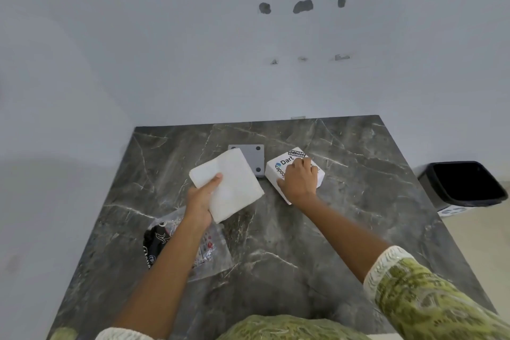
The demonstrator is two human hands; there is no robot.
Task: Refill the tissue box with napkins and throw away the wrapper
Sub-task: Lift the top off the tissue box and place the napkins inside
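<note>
My left hand (202, 199) grips a stack of white napkins (231, 185) and holds it just above the dark marble table (303, 243). To the right, my right hand (299, 181) rests on top of a white tissue box (278, 170) with printed stickers, fingers curled over it. A grey square lid (254, 157) with dark corner dots lies flat behind the napkins, partly hidden by them. The clear plastic wrapper (212, 248) with black and red print lies crumpled on the table under my left forearm.
A black waste bin (466, 188) stands open on the floor off the table's right side. A pale wall rises directly behind the table's far edge.
</note>
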